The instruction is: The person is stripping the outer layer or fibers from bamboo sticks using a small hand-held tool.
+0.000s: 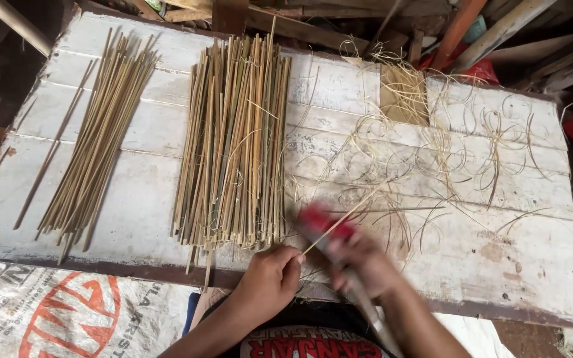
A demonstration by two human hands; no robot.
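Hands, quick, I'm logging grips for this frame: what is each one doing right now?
Left hand: closed, pinching the near end of a thin bamboo strip.
Right hand: motion-blurred, closed on a red-handled tool.

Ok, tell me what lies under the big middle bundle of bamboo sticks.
The middle bundle rests on the white painted board table. The planks run beneath it; anything directly under the sticks is covered.

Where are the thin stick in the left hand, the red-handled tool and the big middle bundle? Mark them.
thin stick (339, 224), head view, mid-length.
red-handled tool (323, 224), head view, blurred red handle.
middle bundle (233, 142), head view, centre of the sticks.
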